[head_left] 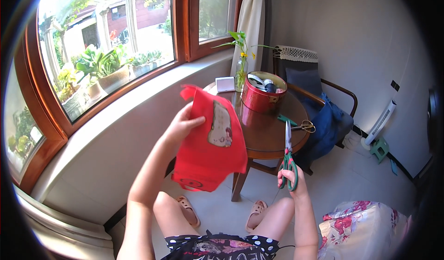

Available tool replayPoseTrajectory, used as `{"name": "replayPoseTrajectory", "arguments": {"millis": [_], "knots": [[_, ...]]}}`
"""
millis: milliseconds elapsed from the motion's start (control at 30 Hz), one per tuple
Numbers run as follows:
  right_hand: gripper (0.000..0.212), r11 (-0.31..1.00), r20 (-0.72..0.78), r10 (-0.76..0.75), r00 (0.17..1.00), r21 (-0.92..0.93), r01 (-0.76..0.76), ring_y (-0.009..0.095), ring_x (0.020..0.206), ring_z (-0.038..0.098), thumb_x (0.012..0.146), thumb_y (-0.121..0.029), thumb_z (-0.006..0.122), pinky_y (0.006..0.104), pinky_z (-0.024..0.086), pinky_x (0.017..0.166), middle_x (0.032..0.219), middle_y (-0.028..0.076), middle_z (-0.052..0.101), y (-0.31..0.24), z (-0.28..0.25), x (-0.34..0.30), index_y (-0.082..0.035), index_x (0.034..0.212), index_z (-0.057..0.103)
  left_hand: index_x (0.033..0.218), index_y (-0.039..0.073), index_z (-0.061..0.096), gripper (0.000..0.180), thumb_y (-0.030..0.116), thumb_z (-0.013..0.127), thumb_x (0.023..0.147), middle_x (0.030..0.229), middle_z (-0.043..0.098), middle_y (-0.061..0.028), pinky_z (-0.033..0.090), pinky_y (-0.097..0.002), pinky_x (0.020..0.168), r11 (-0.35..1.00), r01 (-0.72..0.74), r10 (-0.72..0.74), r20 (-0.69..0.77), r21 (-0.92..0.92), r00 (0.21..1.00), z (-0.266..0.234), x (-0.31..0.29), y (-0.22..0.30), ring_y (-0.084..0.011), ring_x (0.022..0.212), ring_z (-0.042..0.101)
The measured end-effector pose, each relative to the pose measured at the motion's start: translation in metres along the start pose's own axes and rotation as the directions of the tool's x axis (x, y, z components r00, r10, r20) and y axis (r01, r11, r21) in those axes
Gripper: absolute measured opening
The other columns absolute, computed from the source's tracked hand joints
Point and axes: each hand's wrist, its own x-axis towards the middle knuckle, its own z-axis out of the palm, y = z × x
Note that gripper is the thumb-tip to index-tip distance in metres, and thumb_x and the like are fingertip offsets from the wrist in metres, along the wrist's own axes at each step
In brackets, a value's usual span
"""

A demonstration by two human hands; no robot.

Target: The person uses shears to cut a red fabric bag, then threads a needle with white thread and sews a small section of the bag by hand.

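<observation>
Pale tiled floor [337, 181] is bounded by a plain grey wall [360, 33] at the right and by a wood-framed window [181, 28] at the left, beyond which potted plants are visible. One light curtain [248, 24] is hung at the window's far end. One round brown table [268, 142] with a glossy top is positioned ahead of the seated person. On it are placed one red tin [256, 95], filled with assorted items; one clear vase [241, 72] with green stems and yellow flowers; one small white square object [225, 84]; one green item [287, 120]; and one pair of gold-handled scissors [306, 126] near the right edge. One armchair [300, 65] is located behind the table, with one blue garment [326, 126] draped on it. One green stool [380, 150] is set near the wall. Two sandals [259, 207] are worn, one per foot. One red fabric piece [199, 158], bearing a printed patch, is held raised in front of the table's left side; it is pinched near its upper left edge by the left hand [184, 123], thumb across the front. One pair of green-handled scissors [287, 160] is gripped by the handles in the curled right hand [296, 179], blades together and pointed upward.
</observation>
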Motion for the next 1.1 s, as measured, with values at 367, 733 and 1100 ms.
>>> {"name": "replayPoseTrajectory", "arguments": {"millis": [367, 733, 1100], "knots": [[0.022, 0.989, 0.010, -0.099, 0.995, 0.112, 0.097, 0.016, 0.049, 0.049, 0.069, -0.009, 0.051, 0.0258, 0.041, 0.045, 0.063, 0.010, 0.050, -0.016, 0.057, 0.007, 0.001, 0.087, 0.042, 0.096, 0.005, 0.050, 0.029, 0.008, 0.056, 0.068, 0.107, 0.049, -0.0134, 0.046, -0.0330, 0.064, -0.208, -0.398, 0.398, 0.449, 0.894, 0.800, 0.088, 0.052, 0.100, -0.0270, 0.074, 0.055], [0.021, 0.976, -0.086, -0.216, 0.973, -0.046, 0.213, 0.013, 0.047, 0.047, 0.071, -0.009, 0.051, 0.0237, 0.041, 0.044, 0.065, 0.008, 0.048, 0.011, 0.033, 0.004, -0.001, 0.088, 0.042, 0.089, 0.007, 0.054, 0.023, 0.016, 0.051, 0.068, 0.116, 0.044, -0.0179, 0.046, -0.0264, 0.045, -0.338, -0.351, 0.278, 0.449, 0.873, 0.849, 0.146, 0.055, -0.123, -0.0180, 0.065, 0.054], [0.022, 0.959, -0.281, -0.028, 0.959, -0.278, -0.054, 0.011, 0.041, 0.050, 0.072, -0.015, 0.059, 0.0221, 0.041, 0.036, 0.061, 0.008, 0.053, 0.059, -0.020, 0.056, -0.002, 0.073, 0.042, 0.085, 0.003, 0.056, 0.024, 0.016, 0.062, 0.066, 0.105, 0.051, -0.0169, 0.041, -0.0370, 0.081, 0.370, -0.404, 0.315, 0.296, 0.837, 0.902, 0.071, 0.042, -0.136, -0.0310, 0.093, 0.051]]}}
